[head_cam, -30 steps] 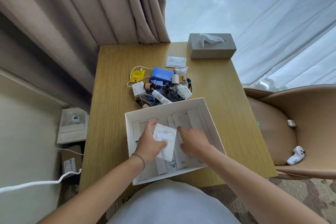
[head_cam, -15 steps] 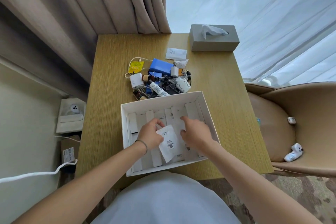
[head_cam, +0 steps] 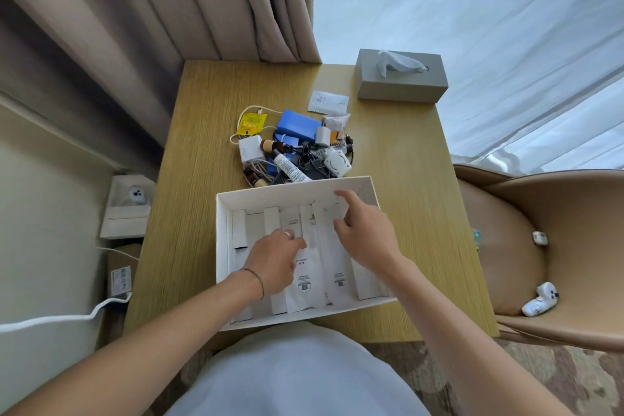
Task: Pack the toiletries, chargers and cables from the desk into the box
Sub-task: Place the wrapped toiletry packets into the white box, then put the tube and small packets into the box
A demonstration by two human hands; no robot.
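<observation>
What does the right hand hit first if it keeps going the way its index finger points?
Likely the far wall of the white box: the right hand hovers inside with its index finger near that rim. Cleared, it meets the pile, the white square gadget first. Depth unclear.

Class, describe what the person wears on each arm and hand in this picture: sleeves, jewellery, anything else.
Both forearms are bare, with no sleeves in view. The left hand has a thin metal bangle round the wrist and a ring on one finger. The right hand shows no jewellery, watch or glove. A light blue-grey garment covers the lap below.
</observation>
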